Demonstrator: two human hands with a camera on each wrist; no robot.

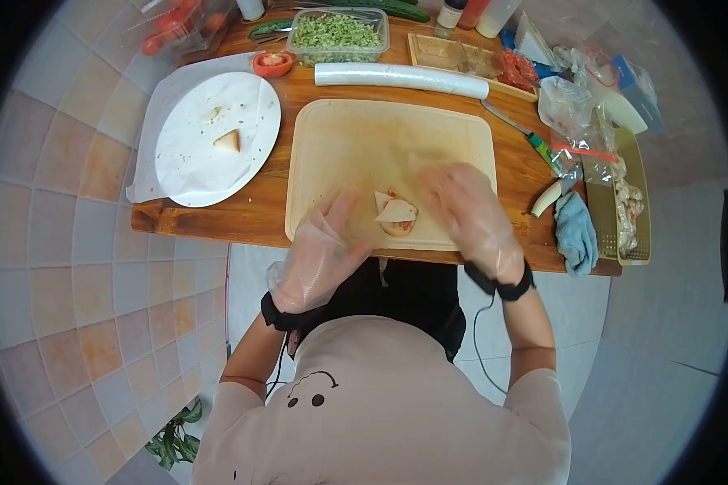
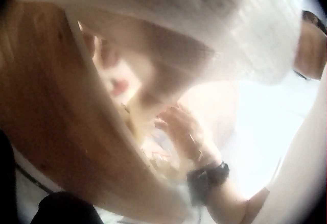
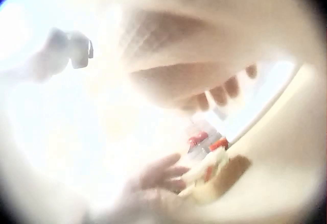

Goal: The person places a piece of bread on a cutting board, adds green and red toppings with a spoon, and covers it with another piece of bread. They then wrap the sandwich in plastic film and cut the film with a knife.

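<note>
On the near part of the cream rectangular cutting board (image 1: 340, 137), centre: small piece of brown-crusted bread w/ red topping (image 1: 398, 229), thin pale slices (image 1: 395, 212) laid on top, one corner sticking up & out. Handling, my est.: v. light, bread soft & easily dented; slices floppy, prob. slippery vs. plastic glove, apt to slide off if tipped. Best hold: low on bread's sides, light pinch, L + R edges, keep level; don't grab by slices. Posn: bread sits betw. the hands, apart from both in head view. L hand (image 1: 317, 255), clear plastic glove, just to bread's left; fingers spread, thumb out toward bread's near side, nothing gripped. R hand (image 1: 473, 214), same type glove, to bread's right, a bit farther off; blurred, but fingers extended, nothing seen in them. Exact finger spacing on R: can't tell. Wrist views hazy, no finer detail.
</note>
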